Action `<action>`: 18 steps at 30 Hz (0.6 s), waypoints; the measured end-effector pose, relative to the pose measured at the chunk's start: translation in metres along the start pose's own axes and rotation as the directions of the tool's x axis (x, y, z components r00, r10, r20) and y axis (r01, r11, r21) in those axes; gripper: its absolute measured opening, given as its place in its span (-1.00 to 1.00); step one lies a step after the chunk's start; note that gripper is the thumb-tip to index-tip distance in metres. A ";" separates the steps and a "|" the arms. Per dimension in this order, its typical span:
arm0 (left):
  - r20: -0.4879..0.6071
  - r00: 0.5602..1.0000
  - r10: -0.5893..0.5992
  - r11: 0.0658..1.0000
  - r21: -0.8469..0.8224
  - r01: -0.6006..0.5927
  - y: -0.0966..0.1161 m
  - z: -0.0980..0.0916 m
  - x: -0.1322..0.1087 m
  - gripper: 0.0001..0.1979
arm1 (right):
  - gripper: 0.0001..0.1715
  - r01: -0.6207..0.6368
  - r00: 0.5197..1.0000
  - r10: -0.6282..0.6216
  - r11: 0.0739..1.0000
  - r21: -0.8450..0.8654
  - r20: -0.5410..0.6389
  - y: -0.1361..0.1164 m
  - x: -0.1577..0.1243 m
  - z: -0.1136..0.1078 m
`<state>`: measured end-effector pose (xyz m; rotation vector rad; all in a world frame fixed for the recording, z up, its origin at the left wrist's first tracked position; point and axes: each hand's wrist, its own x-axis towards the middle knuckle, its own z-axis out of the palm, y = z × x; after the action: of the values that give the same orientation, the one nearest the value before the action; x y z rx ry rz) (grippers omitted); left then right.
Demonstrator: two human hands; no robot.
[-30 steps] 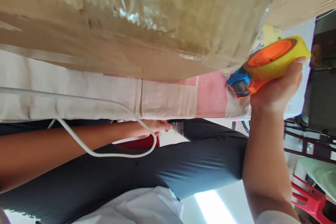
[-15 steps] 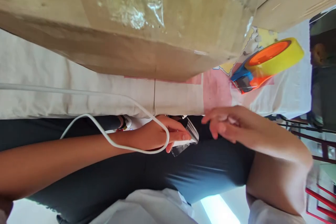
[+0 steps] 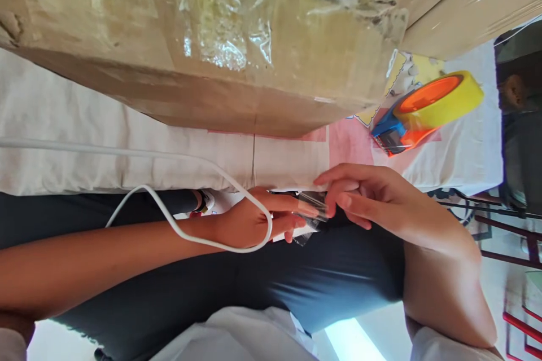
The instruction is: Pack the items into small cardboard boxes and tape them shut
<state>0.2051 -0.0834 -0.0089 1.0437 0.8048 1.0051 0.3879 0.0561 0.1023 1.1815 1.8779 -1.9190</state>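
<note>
My left hand (image 3: 258, 219) is over my lap below the table edge. Its fingers hold a short strip of clear tape (image 3: 313, 208), which lies along the index fingertip. Something white shows beneath the thumb, mostly hidden. My right hand (image 3: 368, 197) faces it from the right, fingers bent and apart, its fingertips at the strip's right end; whether they grip it I cannot tell for sure. A white cable (image 3: 186, 231) loops over my left wrist. Above the hands stands a large cardboard box (image 3: 237, 96) covered with shiny tape.
On the cloth-covered table (image 3: 169, 166) at the right lies a tape dispenser (image 3: 389, 130) with a yellow roll (image 3: 459, 104). Another taped cardboard box (image 3: 457, 5) stands at the back right. Red metal bars (image 3: 523, 324) and a dark-clothed person (image 3: 523, 141) are at the right edge.
My right hand has moved left to the tape strip. My left index finger has stretched out along the strip, and its hand has shifted slightly right.
</note>
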 end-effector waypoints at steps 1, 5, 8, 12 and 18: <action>0.020 0.999 -0.026 1.000 0.007 0.026 0.001 -0.001 0.000 -0.69 | -0.50 -0.002 1.000 0.002 1.000 0.022 0.002 0.000 -0.001 0.003; 0.024 0.996 -0.088 0.996 0.036 0.087 0.000 -0.004 0.001 -0.68 | -0.56 0.125 0.985 -0.111 0.987 0.103 -0.132 0.003 0.003 0.016; 0.015 0.988 -0.153 0.988 0.036 0.153 -0.011 -0.001 0.000 -0.69 | -0.66 0.262 0.917 -0.219 0.961 0.089 -0.334 0.007 0.005 0.023; -0.051 0.973 -0.223 0.970 -0.106 0.217 -0.031 0.012 -0.005 -0.65 | -0.67 0.326 0.835 -0.318 0.943 -0.061 -0.449 0.016 0.002 0.030; -0.010 0.936 -0.353 0.901 -0.274 0.337 -0.054 0.046 -0.026 -0.59 | -0.52 0.573 0.683 -0.677 0.729 -0.375 -0.273 0.016 0.005 0.054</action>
<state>0.2517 -0.1308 -0.0437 0.6116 0.8403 0.8139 0.3737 0.0062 0.0802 0.9481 2.9829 -1.6820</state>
